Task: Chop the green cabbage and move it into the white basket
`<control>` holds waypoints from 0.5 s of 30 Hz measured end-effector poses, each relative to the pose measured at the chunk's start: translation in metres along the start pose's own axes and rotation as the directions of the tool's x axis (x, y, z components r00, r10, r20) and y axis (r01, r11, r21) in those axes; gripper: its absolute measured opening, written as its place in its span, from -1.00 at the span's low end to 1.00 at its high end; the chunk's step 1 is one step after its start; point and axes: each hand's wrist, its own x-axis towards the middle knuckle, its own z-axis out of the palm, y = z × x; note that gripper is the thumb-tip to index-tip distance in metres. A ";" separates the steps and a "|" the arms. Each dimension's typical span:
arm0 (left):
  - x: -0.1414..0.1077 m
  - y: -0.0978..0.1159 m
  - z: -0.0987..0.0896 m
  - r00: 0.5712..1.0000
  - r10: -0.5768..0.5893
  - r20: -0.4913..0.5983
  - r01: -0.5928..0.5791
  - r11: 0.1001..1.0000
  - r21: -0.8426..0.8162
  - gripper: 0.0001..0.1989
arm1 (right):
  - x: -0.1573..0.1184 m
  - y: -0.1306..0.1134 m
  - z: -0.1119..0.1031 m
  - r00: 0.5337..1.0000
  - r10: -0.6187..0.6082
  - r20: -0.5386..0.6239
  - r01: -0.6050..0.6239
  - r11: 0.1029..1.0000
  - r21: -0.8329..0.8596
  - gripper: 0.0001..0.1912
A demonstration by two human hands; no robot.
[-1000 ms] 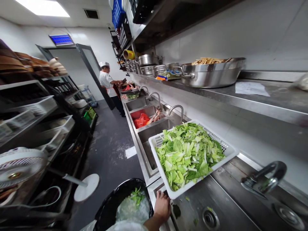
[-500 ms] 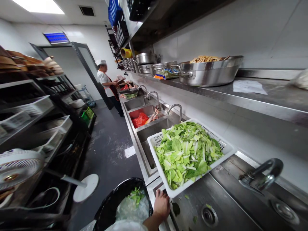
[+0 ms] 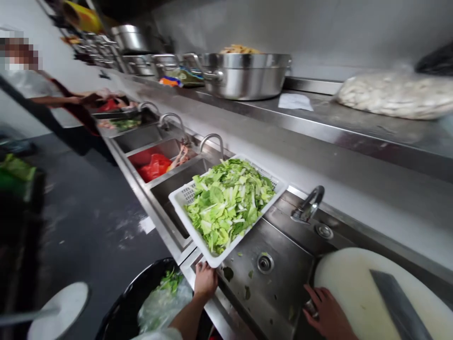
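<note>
A white plastic basket (image 3: 212, 260) heaped with chopped green leaves (image 3: 226, 203) stands across the corner of a sink and the steel counter. My left hand (image 3: 206, 279) is at the basket's near corner, its fingers curled over the counter edge; whether they grip the basket's rim cannot be made out. At the lower right my right hand (image 3: 327, 309) has its fingers apart beside a round white cutting board (image 3: 339, 269), with a small shiny thing, too unclear to name, at the fingers. A broad dark blade (image 3: 399, 302) lies on the board.
Below the counter edge is a black-lined bin (image 3: 120, 302) with leaves and plastic. Sinks run to the left, one holding a red bag (image 3: 155, 166). A metal pot (image 3: 247, 75) and a bagged pale food (image 3: 396, 94) stand on the shelf. Another person (image 3: 46, 94) works at the far left.
The view has swung right, bringing my right hand, the cutting board and the blade into sight. My left hand remains by the basket's near corner.
</note>
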 end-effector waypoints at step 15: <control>0.006 0.021 -0.028 0.978 -0.006 0.208 -0.009 0.998 0.067 -0.60 | 0.020 -0.033 -0.046 0.836 0.179 0.519 -0.115 0.981 -0.154 -0.29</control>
